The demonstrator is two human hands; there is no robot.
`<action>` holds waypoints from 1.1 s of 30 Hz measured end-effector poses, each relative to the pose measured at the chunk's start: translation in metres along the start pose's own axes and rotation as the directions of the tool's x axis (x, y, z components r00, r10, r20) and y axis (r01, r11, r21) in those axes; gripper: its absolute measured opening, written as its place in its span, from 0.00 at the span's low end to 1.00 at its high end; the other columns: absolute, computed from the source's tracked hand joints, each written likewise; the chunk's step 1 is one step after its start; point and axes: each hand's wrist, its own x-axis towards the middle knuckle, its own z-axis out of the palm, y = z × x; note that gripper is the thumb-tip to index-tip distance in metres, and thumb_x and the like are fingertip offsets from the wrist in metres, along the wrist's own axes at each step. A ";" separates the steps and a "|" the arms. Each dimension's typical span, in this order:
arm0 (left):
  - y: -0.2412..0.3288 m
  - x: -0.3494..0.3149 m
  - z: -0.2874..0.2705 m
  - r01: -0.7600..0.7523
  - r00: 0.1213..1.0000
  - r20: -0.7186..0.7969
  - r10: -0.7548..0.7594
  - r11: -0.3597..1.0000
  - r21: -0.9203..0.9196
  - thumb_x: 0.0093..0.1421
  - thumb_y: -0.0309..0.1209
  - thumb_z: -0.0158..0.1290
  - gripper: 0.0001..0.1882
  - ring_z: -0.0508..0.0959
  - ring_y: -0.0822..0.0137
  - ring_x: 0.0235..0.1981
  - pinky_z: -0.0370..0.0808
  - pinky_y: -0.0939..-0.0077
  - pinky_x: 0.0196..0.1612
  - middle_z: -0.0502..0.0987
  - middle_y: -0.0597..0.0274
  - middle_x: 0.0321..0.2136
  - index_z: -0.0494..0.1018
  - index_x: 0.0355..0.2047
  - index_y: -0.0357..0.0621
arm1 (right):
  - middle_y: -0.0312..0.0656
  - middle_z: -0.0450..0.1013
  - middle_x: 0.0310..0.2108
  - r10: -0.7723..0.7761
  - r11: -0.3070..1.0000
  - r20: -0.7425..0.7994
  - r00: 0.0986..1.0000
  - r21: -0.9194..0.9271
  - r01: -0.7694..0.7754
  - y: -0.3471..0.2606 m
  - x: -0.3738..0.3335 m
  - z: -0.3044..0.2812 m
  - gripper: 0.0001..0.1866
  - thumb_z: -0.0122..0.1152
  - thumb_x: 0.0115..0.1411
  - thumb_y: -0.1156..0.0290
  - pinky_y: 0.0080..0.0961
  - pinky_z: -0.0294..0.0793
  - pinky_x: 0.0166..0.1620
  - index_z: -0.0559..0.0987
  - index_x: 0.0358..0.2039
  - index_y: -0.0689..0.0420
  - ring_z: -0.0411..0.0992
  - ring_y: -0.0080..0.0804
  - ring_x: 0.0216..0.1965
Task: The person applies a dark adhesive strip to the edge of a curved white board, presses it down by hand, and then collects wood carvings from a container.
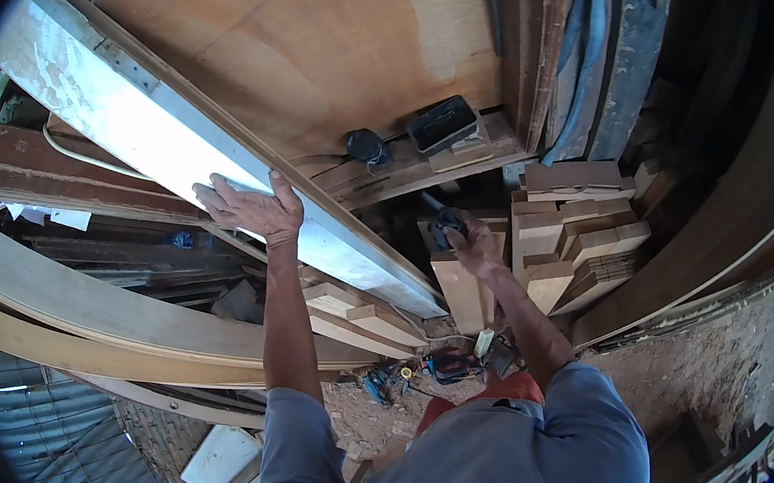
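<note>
A long pale board with a bright, shiny face slants from the upper left down to the middle. My left hand is over its face, fingers stretched out and thumb apart; whether the palm presses on it cannot be told. My right hand is closed around a small dark tool with a greyish piece sticking out at its far end. The fingers partly hide this tool, so its exact kind is unclear. Just below it stands a light wooden block.
A large plywood sheet leans behind the board. On a ledge are a black open container and a dark round object. Stacked timber pieces stand at right. Tools lie on the floor by my feet; curved boards fill the left.
</note>
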 end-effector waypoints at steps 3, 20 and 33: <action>0.001 0.004 -0.002 -0.032 0.999 -0.030 0.033 0.999 0.038 0.62 0.53 0.47 0.46 0.42 0.34 0.68 0.45 0.39 0.62 0.45 0.27 0.63 0.46 0.65 0.27 | 0.38 0.76 0.43 -0.060 0.998 -0.010 0.998 -0.008 0.060 -0.009 0.016 0.001 0.18 0.57 0.63 0.83 0.18 0.72 0.51 0.72 0.54 0.63 0.72 0.21 0.43; -0.007 0.003 0.001 -0.057 0.997 -0.064 0.052 0.995 -0.086 0.59 0.46 0.49 0.45 0.39 0.39 0.70 0.40 0.42 0.67 0.42 0.32 0.68 0.46 0.68 0.32 | 0.41 0.78 0.30 0.241 0.960 0.048 0.969 -0.161 -0.231 0.071 0.190 0.168 0.14 0.63 0.63 0.65 0.29 0.72 0.28 0.78 0.41 0.62 0.72 0.26 0.23; -0.004 0.009 0.002 -0.084 0.996 0.013 0.084 0.996 -0.032 0.61 0.48 0.47 0.48 0.40 0.35 0.70 0.40 0.41 0.63 0.46 0.37 0.66 0.39 0.68 0.27 | 0.41 0.72 0.39 0.307 0.632 0.040 0.951 0.738 -0.235 0.102 0.249 0.208 0.08 0.62 0.62 0.76 0.30 0.81 0.31 0.74 0.40 0.55 0.73 0.34 0.30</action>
